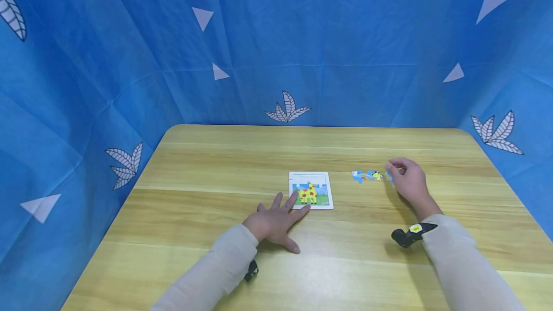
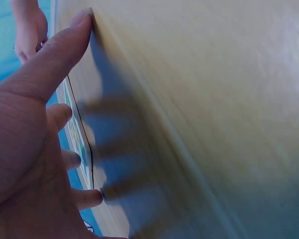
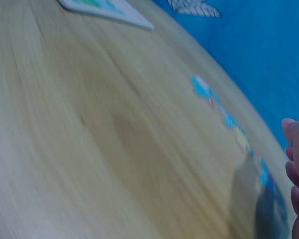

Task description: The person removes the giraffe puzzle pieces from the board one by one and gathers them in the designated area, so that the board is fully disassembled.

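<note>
My left hand [image 1: 274,222] lies spread out, its fingertips at the lower left edge of a white-framed jigsaw board [image 1: 330,198] on the table. A yellow giraffe [image 1: 308,195] with red spots fills the board's lower part, and its top strip is plain white. The left wrist view has the same hand [image 2: 25,144] with straight fingers beside the board's rim. On the right, my right hand [image 1: 408,179] is bent over a blue puzzle piece [image 1: 389,177], thumb and index close together. Whether they pinch it is unclear. Loose puzzle pieces [image 1: 358,176] lie left of that hand.
The wooden table [image 1: 207,172] has rounded far corners. Behind and beside it hangs a blue cloth [image 1: 268,28] with white leaves and triangles. In the right wrist view the row of puzzle pieces [image 3: 229,121] lies toward the table's far edge. A black wrist device [image 1: 406,237] sits at the right cuff.
</note>
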Motion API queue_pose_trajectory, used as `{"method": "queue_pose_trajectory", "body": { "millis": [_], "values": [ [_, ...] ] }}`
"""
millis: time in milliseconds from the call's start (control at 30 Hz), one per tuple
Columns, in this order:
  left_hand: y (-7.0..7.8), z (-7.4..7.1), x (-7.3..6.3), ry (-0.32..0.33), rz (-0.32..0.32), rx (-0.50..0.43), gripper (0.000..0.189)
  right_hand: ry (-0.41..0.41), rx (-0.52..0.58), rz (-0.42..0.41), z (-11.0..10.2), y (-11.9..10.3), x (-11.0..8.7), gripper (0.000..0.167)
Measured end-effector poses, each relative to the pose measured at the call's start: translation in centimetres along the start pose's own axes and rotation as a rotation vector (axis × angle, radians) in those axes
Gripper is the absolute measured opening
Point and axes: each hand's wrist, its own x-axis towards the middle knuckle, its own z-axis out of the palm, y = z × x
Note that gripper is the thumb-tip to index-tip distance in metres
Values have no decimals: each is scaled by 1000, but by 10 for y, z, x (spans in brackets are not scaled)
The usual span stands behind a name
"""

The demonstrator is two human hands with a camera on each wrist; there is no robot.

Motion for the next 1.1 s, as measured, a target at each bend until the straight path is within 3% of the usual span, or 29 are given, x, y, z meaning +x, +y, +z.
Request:
{"method": "queue_pose_trajectory", "body": {
  "millis": [333, 833, 1100],
  "values": [
    [2, 3, -1, 4, 0, 16, 105, -67, 57, -109, 25, -40, 4, 40],
    [2, 7, -5, -7, -3, 34, 105, -318, 121, -220, 83, -92, -3, 31],
    [1, 6, -4, -15, 3, 26, 104, -414, 72, -264, 100, -114, -8, 28]
  ]
}}
